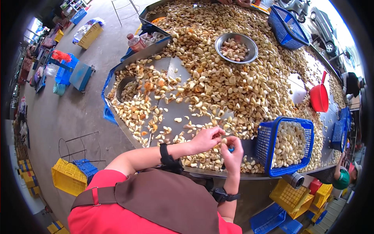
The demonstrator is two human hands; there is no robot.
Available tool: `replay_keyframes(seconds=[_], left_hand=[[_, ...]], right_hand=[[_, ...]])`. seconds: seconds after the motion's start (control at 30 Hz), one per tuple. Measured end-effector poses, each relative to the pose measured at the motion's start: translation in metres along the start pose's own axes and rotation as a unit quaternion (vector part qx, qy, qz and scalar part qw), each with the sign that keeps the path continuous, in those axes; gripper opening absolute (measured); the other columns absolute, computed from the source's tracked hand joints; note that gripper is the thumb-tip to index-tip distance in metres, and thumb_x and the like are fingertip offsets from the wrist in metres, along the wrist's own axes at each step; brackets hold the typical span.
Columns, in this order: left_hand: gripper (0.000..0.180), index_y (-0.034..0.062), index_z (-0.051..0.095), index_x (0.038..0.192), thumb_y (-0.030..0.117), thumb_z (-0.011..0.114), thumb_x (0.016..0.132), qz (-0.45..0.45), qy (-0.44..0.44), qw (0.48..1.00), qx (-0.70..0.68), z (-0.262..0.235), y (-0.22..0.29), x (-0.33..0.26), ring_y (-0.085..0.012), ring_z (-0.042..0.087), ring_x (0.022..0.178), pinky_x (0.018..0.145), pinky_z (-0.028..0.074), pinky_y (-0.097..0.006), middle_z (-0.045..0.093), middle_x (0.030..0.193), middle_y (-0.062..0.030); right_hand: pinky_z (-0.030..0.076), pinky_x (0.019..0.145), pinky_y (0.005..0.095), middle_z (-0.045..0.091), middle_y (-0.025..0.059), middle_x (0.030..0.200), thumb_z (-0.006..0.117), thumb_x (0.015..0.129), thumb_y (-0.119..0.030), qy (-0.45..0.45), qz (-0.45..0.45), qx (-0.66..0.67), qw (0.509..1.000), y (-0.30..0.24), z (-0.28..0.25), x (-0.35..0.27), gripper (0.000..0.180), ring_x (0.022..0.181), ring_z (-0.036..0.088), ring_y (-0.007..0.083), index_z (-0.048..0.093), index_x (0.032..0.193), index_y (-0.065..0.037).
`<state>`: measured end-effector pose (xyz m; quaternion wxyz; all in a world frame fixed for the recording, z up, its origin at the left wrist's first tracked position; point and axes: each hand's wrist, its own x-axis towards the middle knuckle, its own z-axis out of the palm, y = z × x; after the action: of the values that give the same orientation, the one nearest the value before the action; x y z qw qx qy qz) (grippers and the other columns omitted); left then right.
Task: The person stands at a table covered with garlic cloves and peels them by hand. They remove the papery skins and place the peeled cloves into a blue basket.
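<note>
My left hand [206, 139] is over the near edge of a metal table, its thumb and fingers closed in a pinch. My right hand [233, 155] is close beside it, fingers curled around a small blue object [231, 149] that is mostly hidden. A pale garlic clove [223, 140] shows at the fingertips between both hands; which hand grips it I cannot tell. Loose cloves [202, 158] lie under and around the hands. To the right stands a blue plastic basket [268, 146] filled with cleaner, whiter cloves [290, 144].
A large heap of garlic cloves [249, 91] covers the table. On it sit a metal bowl [253, 52], a red scoop [319, 97] and another blue basket [278, 23]. A bottle [135, 43] stands at the left corner. A person's hands [237, 2] show at the far edge.
</note>
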<state>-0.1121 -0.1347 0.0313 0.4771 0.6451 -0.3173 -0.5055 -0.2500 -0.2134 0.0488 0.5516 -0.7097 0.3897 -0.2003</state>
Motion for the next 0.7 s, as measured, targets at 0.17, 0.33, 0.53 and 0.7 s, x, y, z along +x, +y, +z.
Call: replay_keyframes(seconds=[0.17, 0.33, 0.53, 0.7], left_hand=[[0.04, 0.0096, 0.059, 0.113, 0.031, 0.061, 0.079, -0.01, -0.284, 0.885, 0.369, -0.019, -0.027, -0.025, -0.032, 0.063, 0.089, 0.072, 0.051, -0.044, 0.066, 0.096, -0.0127], [0.028, 0.0166, 0.068, 0.098, 0.028, 0.062, 0.073, -0.082, -0.24, 0.818, 0.516, -0.116, -0.05, -0.052, -0.0274, 0.065, 0.088, 0.071, 0.053, -0.041, 0.067, 0.091, -0.0099], [0.017, 0.0151, 0.069, 0.086, 0.027, 0.06, 0.077, -0.171, -0.025, 0.775, 0.607, -0.193, -0.019, -0.052, -0.0277, 0.065, 0.081, 0.071, 0.053, -0.039, 0.065, 0.08, -0.0086], [0.015, 0.0113, 0.063, 0.088, 0.005, 0.059, 0.075, 0.205, 0.08, 0.88, 0.422, -0.099, -0.047, 0.01, -0.027, 0.059, 0.086, 0.074, 0.051, -0.036, 0.058, 0.088, -0.007]], right_hand=[[0.046, 0.071, 0.0313, 0.055, 0.0063, 0.083, 0.059, 0.086, -0.006, 0.23, -0.031, -0.206, 0.95, -0.07, -0.09, -0.006, 0.012, 0.075, 0.054, 0.017, 0.057, 0.096, 0.001], [0.046, 0.074, 0.0313, 0.061, 0.0103, 0.093, 0.059, 0.086, -0.006, 0.346, -0.059, -0.329, 0.876, -0.055, -0.143, -0.001, 0.034, 0.076, 0.054, 0.0167, 0.056, 0.118, 0.003], [0.05, 0.073, 0.0336, 0.065, 0.0152, 0.093, 0.064, 0.08, -0.012, 0.057, -0.033, -0.255, 0.965, -0.055, -0.063, 0.034, 0.035, 0.079, 0.063, 0.0233, 0.061, 0.112, 0.001], [0.051, 0.074, 0.0459, 0.053, 0.0164, 0.113, 0.064, 0.08, -0.021, 0.012, -0.024, -0.425, 0.905, 0.002, -0.006, 0.103, 0.048, 0.091, 0.061, 0.0369, 0.052, 0.126, -0.017]])
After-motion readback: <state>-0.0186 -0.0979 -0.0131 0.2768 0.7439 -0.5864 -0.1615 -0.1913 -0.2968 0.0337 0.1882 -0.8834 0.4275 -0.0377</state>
